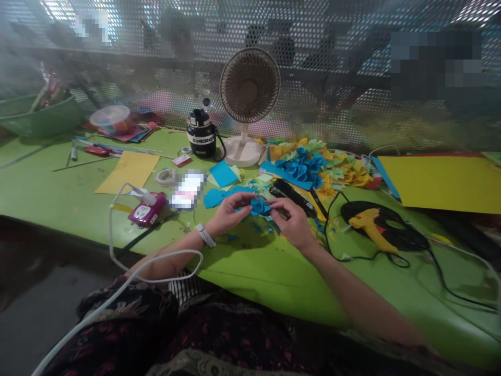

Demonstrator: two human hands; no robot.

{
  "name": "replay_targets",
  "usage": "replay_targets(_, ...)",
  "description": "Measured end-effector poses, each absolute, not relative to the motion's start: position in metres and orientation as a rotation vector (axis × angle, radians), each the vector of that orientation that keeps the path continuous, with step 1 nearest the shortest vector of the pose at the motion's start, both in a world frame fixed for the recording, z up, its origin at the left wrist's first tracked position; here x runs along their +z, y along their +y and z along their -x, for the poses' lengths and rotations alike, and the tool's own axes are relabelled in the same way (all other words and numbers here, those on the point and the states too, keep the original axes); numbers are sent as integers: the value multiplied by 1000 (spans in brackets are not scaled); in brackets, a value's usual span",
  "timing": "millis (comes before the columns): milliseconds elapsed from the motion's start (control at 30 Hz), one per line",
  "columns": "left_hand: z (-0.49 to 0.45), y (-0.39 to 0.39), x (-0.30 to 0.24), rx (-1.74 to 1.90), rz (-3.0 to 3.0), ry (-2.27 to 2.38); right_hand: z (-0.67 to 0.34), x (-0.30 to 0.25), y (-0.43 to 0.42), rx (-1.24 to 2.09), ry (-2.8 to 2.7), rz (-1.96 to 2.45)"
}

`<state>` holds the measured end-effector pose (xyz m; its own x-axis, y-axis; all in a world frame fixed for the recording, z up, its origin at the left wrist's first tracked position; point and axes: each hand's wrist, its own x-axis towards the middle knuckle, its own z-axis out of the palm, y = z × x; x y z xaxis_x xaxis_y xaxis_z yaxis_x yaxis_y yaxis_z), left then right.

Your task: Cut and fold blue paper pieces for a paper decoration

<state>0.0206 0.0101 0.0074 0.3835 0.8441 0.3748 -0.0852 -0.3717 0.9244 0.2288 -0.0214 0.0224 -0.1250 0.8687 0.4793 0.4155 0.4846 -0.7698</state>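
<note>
Between my two hands, just above the green table, is a small blue paper flower [259, 205]. My left hand [234, 211] pinches its left side, a white band on the wrist. On the right side, the fingers of my right hand [291, 222] close on its edge. Blue paper pieces [214, 197] lie just beyond my left hand, and small blue and yellow scraps are scattered beneath. A black tool with a long handle [293, 197] rests behind my right hand. Farther back sits a pile of folded blue paper flowers [303, 166] among yellow and green ones.
A yellow glue gun [371, 227] lies on a black mat at right, its cord looping toward my right arm. A white cable [168, 256] crosses over my left forearm from a purple power socket [146, 210]. Behind stand a fan [249, 86] and a black bottle [201, 137].
</note>
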Motion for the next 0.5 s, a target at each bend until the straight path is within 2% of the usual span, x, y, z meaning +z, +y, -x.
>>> replay_targets(267, -18, 13, 3, 1089, -2084, 788, -230, 25, -21, 214, -1978, 1055)
replay_targets(500, -18, 16, 1, 1047, -2053, 714, -231, 33, -25, 381, -1920, 1065)
